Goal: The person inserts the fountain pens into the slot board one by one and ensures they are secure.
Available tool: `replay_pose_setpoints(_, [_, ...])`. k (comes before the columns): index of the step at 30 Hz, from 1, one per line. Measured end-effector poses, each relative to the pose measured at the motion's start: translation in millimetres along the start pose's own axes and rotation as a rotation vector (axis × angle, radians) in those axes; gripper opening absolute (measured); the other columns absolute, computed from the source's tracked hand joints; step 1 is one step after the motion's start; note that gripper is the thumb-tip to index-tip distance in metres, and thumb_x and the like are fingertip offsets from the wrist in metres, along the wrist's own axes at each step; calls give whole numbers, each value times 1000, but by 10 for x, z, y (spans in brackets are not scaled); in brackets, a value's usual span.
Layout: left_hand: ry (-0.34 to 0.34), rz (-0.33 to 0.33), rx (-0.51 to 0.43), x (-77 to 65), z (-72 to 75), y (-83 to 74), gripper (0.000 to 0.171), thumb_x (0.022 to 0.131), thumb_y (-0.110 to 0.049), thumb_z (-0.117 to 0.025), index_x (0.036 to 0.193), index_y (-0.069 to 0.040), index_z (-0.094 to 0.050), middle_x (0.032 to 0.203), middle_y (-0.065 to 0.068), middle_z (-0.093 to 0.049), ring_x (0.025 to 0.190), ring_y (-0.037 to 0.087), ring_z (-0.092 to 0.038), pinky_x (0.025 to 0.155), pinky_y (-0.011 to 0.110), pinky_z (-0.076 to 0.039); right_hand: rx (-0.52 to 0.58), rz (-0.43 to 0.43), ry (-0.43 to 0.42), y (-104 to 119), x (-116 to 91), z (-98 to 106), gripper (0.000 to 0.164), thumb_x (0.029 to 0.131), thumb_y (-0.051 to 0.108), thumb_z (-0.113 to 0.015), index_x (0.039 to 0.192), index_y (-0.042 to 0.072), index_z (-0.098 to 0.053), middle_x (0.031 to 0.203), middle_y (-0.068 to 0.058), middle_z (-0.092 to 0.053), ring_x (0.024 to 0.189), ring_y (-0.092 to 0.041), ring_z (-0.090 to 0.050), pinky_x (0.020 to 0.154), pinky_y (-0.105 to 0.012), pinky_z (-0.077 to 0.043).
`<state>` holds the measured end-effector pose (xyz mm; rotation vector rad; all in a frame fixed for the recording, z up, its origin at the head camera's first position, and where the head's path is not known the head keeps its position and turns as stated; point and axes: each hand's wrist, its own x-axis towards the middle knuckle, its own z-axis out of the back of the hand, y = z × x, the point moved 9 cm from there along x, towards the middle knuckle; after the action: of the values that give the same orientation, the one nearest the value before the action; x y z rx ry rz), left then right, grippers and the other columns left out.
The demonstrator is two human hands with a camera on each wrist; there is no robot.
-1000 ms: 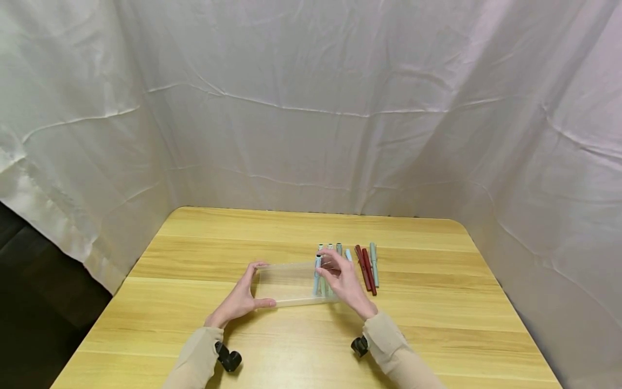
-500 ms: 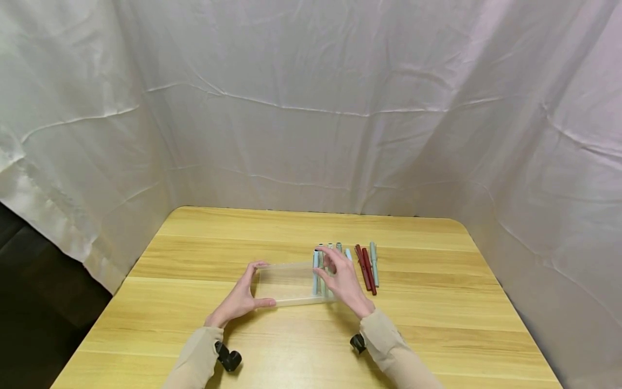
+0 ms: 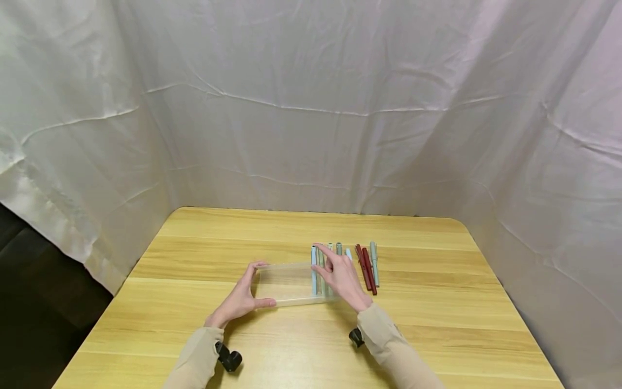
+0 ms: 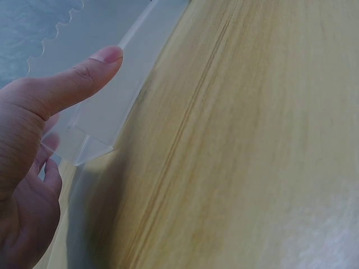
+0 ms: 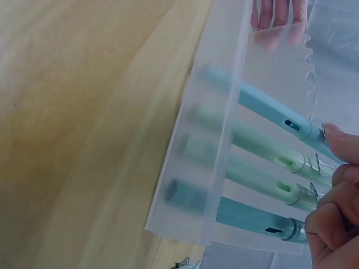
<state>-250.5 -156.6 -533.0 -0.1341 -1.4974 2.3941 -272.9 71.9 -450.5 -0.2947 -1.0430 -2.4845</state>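
A translucent plastic pen tray [image 3: 286, 283] with a notched back edge sits mid-table. My left hand [image 3: 240, 297] grips its left end, thumb [image 4: 106, 55] on the front wall and fingers behind. My right hand [image 3: 342, 278] pinches a light blue pen [image 3: 313, 275] by its cap end, over the tray; in the right wrist view the thumb [image 5: 342, 143] lies at the cap and the pen's lower end shows inside the front wall. Beside it, two pale green pens, one of them a green pen [image 5: 263, 179], and a teal pen [image 5: 252, 218] lie side by side in the tray.
Right of the tray, a red pen [image 3: 363, 267], a second red pen [image 3: 370, 273] and a grey-green pen [image 3: 374, 265] lie on the wooden table [image 3: 437, 302]. Another light blue pen [image 3: 348, 254] shows behind my right hand. A pale curtain [image 3: 311, 135] hangs around the table.
My right hand has moved slightly left and lowered the light blue pen's cap end toward the back edge, so it now lies alongside the green pens. The left hand stays still.
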Motion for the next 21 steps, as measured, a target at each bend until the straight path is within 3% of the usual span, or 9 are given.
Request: replay_pose_setpoints(21, [-17,-34,-3,-5,2,-25,92,71,-21,-91,146,-13,-38,158,21,-35,152,50,-18,120,74,-12,-52,-3,31,-52,13,-80,56,95,23,-70,147,13,-51,49,10,-43,40,1,-26,41,-11,-23])
